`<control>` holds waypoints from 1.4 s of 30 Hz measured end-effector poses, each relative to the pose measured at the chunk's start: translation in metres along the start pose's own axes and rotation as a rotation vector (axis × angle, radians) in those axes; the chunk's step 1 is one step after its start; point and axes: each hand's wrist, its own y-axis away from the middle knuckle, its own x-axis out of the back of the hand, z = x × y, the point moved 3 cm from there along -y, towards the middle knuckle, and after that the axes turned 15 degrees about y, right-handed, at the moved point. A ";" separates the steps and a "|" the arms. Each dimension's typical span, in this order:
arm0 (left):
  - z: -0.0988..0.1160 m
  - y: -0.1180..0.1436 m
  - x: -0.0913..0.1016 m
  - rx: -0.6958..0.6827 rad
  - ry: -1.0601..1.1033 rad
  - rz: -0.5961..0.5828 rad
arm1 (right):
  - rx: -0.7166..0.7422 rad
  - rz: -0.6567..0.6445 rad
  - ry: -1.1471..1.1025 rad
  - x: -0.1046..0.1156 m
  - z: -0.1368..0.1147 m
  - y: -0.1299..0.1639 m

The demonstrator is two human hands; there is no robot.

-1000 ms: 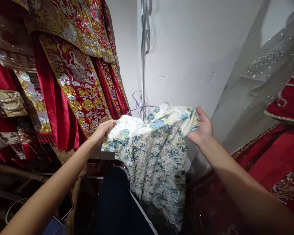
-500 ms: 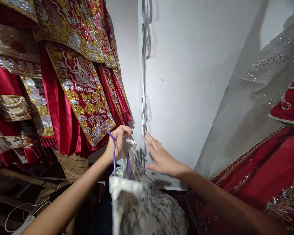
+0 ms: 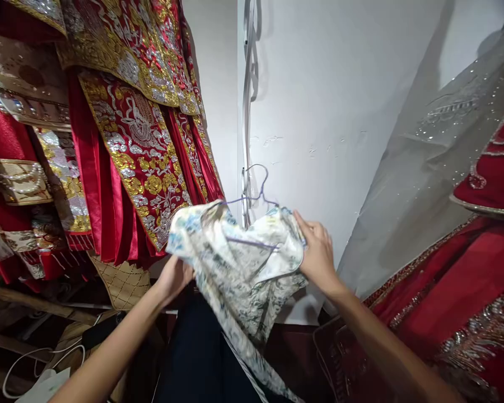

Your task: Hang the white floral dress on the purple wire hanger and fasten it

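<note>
Cream floral dress [image 3: 239, 263] up front, and it's busy with blue-green blossoms and touches of yellow, paler and greyer where the underside shows. A thin purple wire hanger [image 3: 252, 197] loops out of its top. To the left, the embroidered robes [image 3: 138, 129] blaze deep red, thick with gold flowers and silver cloud scrolls, plain crimson satin pleats between the panels. On the right, a grey sheer veil [image 3: 428, 168] flecked with silver sparkle, and beside it a red gown [image 3: 466, 274] edged in gold beaded trim. Behind it all, a flat white wall [image 3: 319, 101].
</note>
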 end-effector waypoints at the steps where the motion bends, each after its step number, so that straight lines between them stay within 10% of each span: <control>1: -0.015 0.005 0.008 0.119 0.061 -0.001 | -0.038 0.011 0.053 0.002 0.008 -0.010; 4: -0.055 0.016 0.011 0.290 0.142 0.045 | -0.104 0.019 0.150 0.008 0.009 -0.042; 9: -0.094 0.016 -0.018 0.061 0.105 0.205 | 0.015 -0.024 0.160 0.018 -0.031 -0.063; 17: -0.146 0.066 -0.018 0.150 0.441 0.527 | -0.073 -0.092 -0.512 0.001 -0.063 0.045; 23: -0.129 0.107 -0.035 0.265 0.335 0.496 | -0.672 -0.415 -1.053 -0.063 -0.105 0.163; 30: -0.127 0.125 -0.024 0.479 0.346 0.683 | -0.677 -0.445 -1.112 -0.077 -0.108 0.157; 42: -0.120 0.127 -0.037 0.439 0.539 0.505 | -0.664 -0.600 -1.173 -0.072 -0.112 0.165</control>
